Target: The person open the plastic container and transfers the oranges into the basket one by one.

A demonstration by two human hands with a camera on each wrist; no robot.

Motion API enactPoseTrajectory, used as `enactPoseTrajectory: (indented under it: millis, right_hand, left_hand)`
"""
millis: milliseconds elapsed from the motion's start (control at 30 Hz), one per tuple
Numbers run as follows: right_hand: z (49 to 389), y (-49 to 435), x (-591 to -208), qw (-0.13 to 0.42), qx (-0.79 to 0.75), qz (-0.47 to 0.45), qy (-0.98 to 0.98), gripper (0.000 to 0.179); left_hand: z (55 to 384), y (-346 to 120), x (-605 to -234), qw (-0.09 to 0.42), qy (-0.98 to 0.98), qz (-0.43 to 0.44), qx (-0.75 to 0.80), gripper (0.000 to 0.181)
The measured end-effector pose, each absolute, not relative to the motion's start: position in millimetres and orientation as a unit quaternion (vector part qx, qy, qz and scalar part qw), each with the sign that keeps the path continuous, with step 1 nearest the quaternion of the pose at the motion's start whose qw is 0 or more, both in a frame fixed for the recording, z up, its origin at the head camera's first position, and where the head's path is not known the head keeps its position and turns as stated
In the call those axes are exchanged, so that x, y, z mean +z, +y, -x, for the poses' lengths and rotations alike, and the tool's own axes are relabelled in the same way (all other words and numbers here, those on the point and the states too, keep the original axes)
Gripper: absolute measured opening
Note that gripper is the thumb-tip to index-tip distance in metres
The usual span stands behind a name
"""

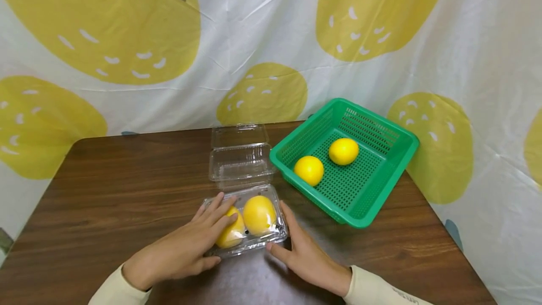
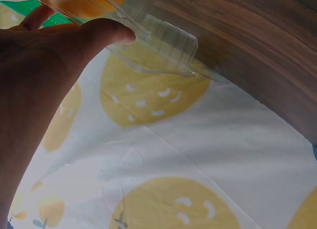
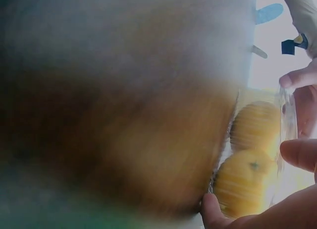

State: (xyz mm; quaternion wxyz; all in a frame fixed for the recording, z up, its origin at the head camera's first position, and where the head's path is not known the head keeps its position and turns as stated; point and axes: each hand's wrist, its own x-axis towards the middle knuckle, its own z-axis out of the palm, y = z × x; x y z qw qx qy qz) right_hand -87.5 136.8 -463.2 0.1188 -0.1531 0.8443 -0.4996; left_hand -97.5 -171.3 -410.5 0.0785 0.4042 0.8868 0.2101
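Left grip: fingers spread, resting on top of clear lidded box. Box lies on desk, two yellow fruits inside. Behind box: second clear container, lid up. Right grip: thumb and fingers pinching box's near-right corner. Rightmost: green basket, two loose yellow fruits within.
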Motion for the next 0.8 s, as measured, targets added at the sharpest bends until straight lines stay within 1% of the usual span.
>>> enactPoseTrajectory:
  millis: [67,300,533,800]
  right_hand:
    - [88.6,137.7,-463.4,0.119,-0.499,0.144,0.846,0.104]
    - [94.7,137.9,-465.3,0.107,-0.533,0.104,0.833,0.107]
    - [94.5,129.5,-469.9,0.091,-0.546,0.083,0.829,0.112]
    - [94.1,125.4,-473.0,0.086,-0.560,0.073,0.821,0.111]
  left_hand:
    - [99.3,-169.6,-411.7,0.074,0.883,-0.409,0.216,0.087]
    - [105.0,-164.0,-413.3,0.090,0.877,-0.401,0.249,0.087]
    - [105.0,-160.9,-414.7,0.069,0.891,-0.383,0.235,0.087]
    - [104.6,-155.3,-418.3,0.044,0.903,-0.370,0.215,0.085]
